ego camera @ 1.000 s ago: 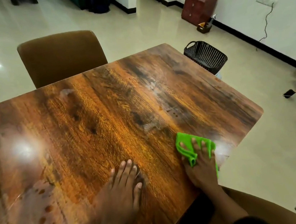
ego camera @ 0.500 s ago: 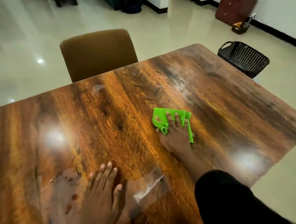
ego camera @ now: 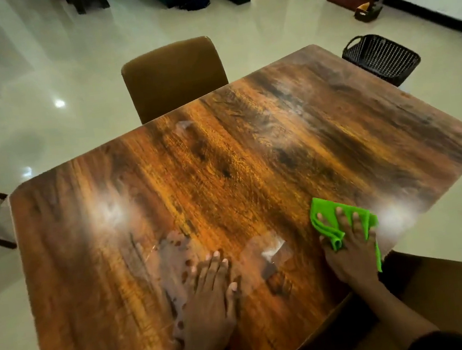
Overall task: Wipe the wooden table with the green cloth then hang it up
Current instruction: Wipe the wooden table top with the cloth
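Where it was mid-table before, the right hand point(ego camera: 351, 250) presses green cloth point(ego camera: 330, 226) near the wooden table point(ego camera: 251, 157) edge.

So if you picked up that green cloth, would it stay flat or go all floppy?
Probably floppy: the green cloth already bunches into soft folds under the right hand. It likely weighs little, being thin. It should slide easily on the glossy wooden table.

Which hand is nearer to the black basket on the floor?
Right. The right hand presses the green cloth near the table's right edge, the side where the black basket stands beyond the far corner. The left hand rests flat further left.
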